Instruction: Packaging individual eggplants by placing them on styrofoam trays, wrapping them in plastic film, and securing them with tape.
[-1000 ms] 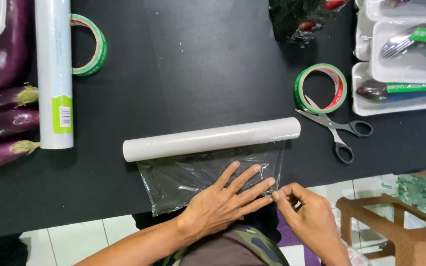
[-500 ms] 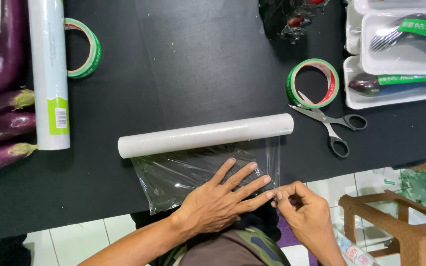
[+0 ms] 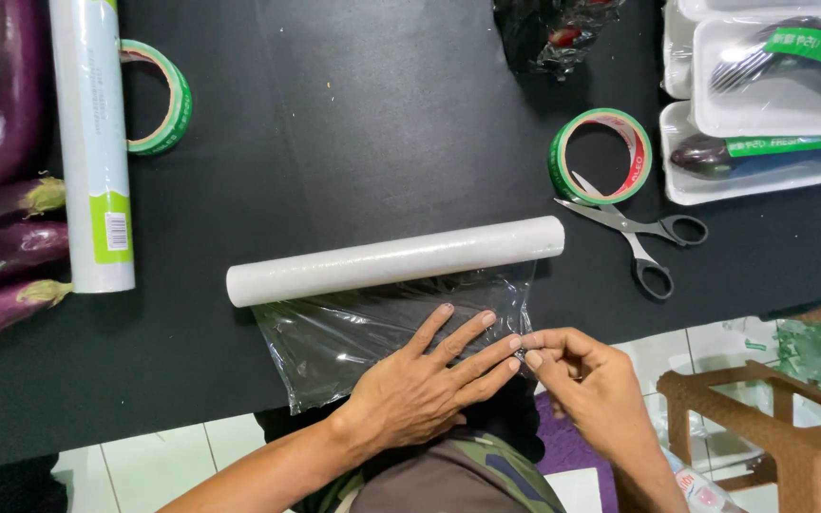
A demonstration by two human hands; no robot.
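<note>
At counter's (image 3: pixel 334 114) near edge I see film (image 3: pixel 334 337) pulled off the roll (image 3: pixel 391 259): left hand (image 3: pixel 429 389) flat, fingers spread, pressing it down; right hand (image 3: pixel 586 380) pinching its right corner. Scissors (image 3: pixel 639 237) nearby.

Black bench (image 3: pixel 353 114). Landmark: cling-film roll (image 3: pixel 396 259), its clear sheet (image 3: pixel 363 332) toward the near edge. Left: wrapped roll (image 3: pixel 92 142), tape ring (image 3: pixel 159 95), aubergines (image 3: pixel 7 247). Right: second tape ring (image 3: pixel 601 157), scissors (image 3: pixel 634 233), foam trays (image 3: pixel 762 142). Beyond: crumpled film (image 3: pixel 553 33).
</note>
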